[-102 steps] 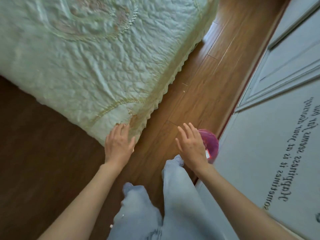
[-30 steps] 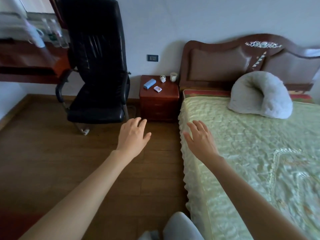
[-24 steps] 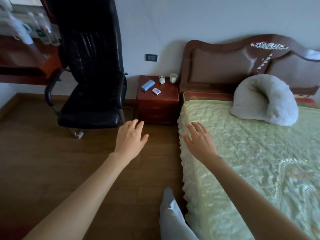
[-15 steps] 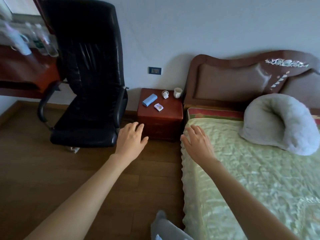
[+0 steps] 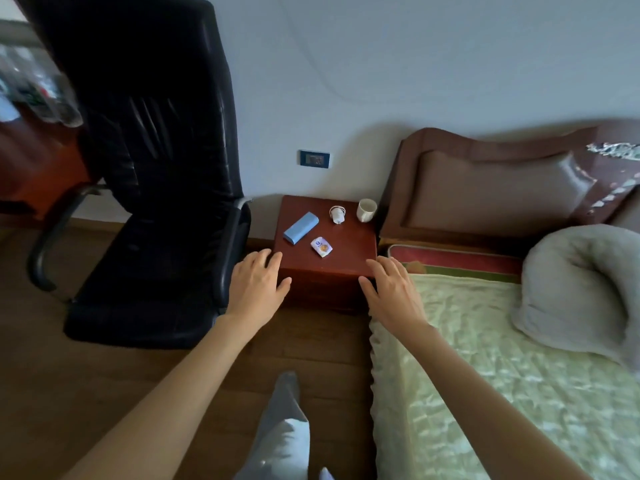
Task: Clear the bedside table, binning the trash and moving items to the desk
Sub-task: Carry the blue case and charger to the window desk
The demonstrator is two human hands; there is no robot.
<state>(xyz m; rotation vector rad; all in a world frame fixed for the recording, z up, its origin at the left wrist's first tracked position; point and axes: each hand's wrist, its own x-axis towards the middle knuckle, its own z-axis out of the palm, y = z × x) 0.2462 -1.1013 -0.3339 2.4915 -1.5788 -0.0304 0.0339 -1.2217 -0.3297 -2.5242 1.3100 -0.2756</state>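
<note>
While both arms reach forward in the head view, the left hand (image 5: 257, 286) and the right hand (image 5: 393, 292) hang spread flat and empty, palms down, in front of the bedside table (image 5: 349, 258). On its red-brown top lie a blue case (image 5: 300, 227) toward the left, a small snack wrapper (image 5: 321, 247) just beside it nearer the front, a small white object (image 5: 337, 214) whose kind is unclear, and a white cup (image 5: 365, 209) at the back right corner. A black office chair (image 5: 152, 174) stands to the table's left, the bed (image 5: 502, 375) with a grey pillow (image 5: 581, 289) to its right. The desk (image 5: 31, 161) shows blurred at the far left edge.
</note>
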